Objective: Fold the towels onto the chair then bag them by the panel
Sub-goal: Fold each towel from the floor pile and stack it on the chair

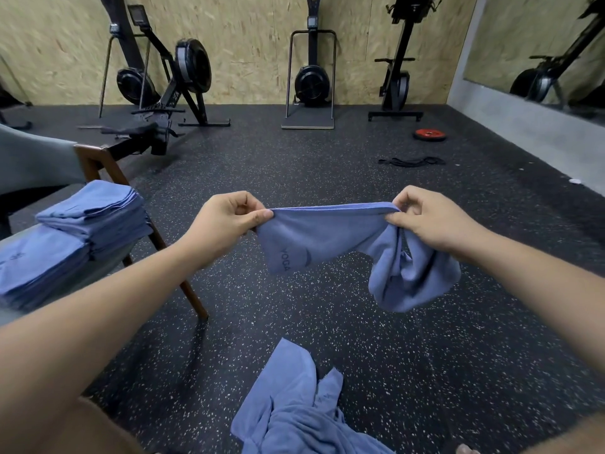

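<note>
Towel (327, 231) stretched in the air by its top edge, to the right of the chair (93, 163) and level with its seat. The left hand (226, 221) pinches one upper corner between thumb and forefinger. The right hand (425, 217) pinches the same edge further along, so the hands are well apart and the hem between them is taut. Spare cloth is bunched under the right hand and hangs in a loose fold.

Handling, as judged: the fabric looks light, soft and quite limp, and it sags wherever it is not pulled. It should not slip from a dry pinch, and nothing about it is fragile. The best hold is at the two corners of one hemmed edge. The right hand would need to find the true far corner before a clean fold is possible.

Appearance: a dusty blue cloth with a fine nap and a stitched hem. A dark "YOGA" print with a curved mark sits near one lower corner.

Two stacks of folded towels (95, 214) rest on the chair seat. A heap of unfolded towels (294, 404) lies on the speckled floor (425, 355), right of the chair and nearer the person. No bag is in view.
</note>
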A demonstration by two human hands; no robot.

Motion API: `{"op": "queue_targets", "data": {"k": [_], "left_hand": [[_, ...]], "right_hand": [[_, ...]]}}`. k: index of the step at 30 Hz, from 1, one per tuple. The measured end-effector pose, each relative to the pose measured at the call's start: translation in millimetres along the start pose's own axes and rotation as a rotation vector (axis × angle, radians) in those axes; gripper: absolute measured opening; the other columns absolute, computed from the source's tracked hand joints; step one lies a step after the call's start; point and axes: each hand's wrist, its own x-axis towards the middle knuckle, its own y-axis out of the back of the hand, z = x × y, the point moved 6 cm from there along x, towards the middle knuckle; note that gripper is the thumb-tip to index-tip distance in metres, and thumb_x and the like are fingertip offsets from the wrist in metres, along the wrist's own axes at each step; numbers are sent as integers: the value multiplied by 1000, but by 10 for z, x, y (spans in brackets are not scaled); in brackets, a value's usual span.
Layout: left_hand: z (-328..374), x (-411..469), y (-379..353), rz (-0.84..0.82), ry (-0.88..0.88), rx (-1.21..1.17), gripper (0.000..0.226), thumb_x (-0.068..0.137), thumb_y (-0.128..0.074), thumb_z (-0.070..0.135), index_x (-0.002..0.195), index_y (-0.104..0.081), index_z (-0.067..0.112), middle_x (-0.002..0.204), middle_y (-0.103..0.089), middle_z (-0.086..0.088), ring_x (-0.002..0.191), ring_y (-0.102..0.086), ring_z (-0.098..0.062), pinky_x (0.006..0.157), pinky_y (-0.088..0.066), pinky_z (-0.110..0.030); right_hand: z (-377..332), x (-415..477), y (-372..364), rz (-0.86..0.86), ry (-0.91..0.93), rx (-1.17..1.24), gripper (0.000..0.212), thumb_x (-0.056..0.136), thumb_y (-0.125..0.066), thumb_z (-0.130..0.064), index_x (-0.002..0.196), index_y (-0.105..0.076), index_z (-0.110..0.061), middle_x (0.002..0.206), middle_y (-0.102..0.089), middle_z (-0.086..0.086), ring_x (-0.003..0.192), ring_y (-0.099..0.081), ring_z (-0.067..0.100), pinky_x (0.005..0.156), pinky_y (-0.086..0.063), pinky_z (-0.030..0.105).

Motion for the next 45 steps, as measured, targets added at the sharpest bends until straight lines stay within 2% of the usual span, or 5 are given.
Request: {"op": "queue_targets", "data": {"k": [6,13,21,33,45], "left_hand": [[76,-51,-128,-44,-71,210,2,100,-75,25,98,-74,27,82,-75,12,73,-64,-10,74,-51,-27],[95,-87,-243,-116,-73,467,14,103,-70,24,112,-59,27,65,-60,16,55,-49,-1,55,-36,-19],[167,-141,-172,-53,9,365,36,88,-89,32,107,-59,29,79,-75,10,59,-64,-12,55,-54,-32],[456,-310,-545,-171,116,-32,25,90,-85,9,109,-69,8,80,-77,-8,58,-61,-10,55,-51,-24],[670,-421,-672,-236,43,-30,24,84,-90,9,98,-71,3,74,-74,-9,64,-65,-12,57,-51,-24]], "right_hand": [[107,-80,-236,-112,-67,129,20,96,-80,-28,107,-65,-21,68,-42,8,56,-33,11,55,-28,32],[-35,-201,-483,-240,-87,193,16,100,-77,-27,112,-67,-22,72,-48,0,62,-40,10,55,-33,24],[-366,-312,-610,-293,-65,331,12,104,-71,-20,115,-66,-20,76,-53,-1,71,-45,21,53,-38,26],[-736,-489,-687,-376,-151,628,20,105,-62,-3,124,-61,-8,89,-64,14,68,-60,16,65,-58,40],[-860,-602,-801,-476,-159,626,30,102,-59,4,130,-57,-7,83,-64,16,77,-63,26,73,-59,40]]}}
